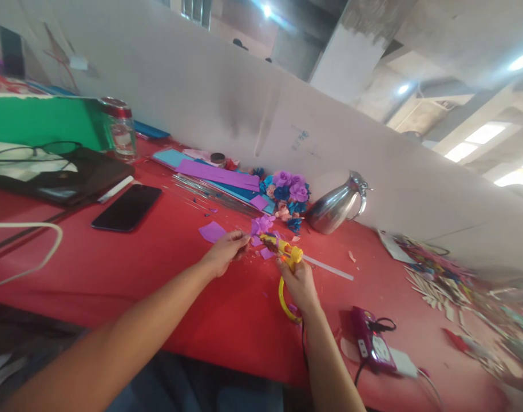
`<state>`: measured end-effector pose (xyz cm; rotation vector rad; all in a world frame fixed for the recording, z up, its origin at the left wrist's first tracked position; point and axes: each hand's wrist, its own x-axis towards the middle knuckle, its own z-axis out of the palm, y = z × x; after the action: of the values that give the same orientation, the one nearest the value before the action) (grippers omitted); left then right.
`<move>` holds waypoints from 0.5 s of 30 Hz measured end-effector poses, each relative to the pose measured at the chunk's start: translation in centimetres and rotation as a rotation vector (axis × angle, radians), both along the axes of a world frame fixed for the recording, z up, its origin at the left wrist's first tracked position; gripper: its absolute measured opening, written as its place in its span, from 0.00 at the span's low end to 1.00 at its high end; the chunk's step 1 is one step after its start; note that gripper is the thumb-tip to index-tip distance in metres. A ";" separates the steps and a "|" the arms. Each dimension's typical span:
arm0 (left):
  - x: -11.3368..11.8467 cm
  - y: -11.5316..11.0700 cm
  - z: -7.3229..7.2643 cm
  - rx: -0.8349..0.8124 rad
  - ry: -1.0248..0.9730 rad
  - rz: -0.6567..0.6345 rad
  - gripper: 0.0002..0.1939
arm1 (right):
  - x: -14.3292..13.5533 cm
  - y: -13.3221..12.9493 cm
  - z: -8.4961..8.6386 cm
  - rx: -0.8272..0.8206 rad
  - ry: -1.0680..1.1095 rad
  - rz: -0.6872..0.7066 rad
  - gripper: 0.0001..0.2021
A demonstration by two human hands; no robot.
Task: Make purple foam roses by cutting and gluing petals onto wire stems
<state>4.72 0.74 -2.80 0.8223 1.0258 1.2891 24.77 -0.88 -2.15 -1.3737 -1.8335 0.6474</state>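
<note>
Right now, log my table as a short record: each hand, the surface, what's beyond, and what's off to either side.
Left hand: hand with fingertips drawn together beside a purple flower; anything pinched is too small to tell
Right hand: hand gripping a yellow glue gun, nozzle toward the left fingertips
Surface: red tabletop
Beyond: paper flower cluster, purple, blue and pink; metal jug to its right
Left side: dark phone; red-lidded bottle
Right side: purple power strip
</note>
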 end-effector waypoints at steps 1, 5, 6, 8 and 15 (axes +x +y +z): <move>0.0 0.0 0.0 0.002 -0.004 -0.003 0.15 | 0.0 0.0 0.1 0.003 -0.001 0.004 0.16; 0.0 0.1 -0.2 0.010 -0.001 -0.007 0.14 | -0.1 -0.2 0.6 0.017 -0.021 -0.002 0.16; -0.1 0.1 -0.2 0.010 0.001 -0.006 0.14 | -0.1 -0.2 0.6 0.022 -0.031 -0.003 0.16; -0.1 0.1 -0.1 0.009 0.004 -0.007 0.14 | -0.1 -0.2 0.7 0.039 -0.045 0.000 0.15; -0.1 0.1 0.0 -0.023 -0.016 -0.008 0.13 | 0.0 -0.2 0.6 0.052 -0.049 0.012 0.14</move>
<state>4.57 0.82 -2.77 0.7965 1.0223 1.2727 24.78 -1.11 -1.53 -1.3560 -1.8861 0.5722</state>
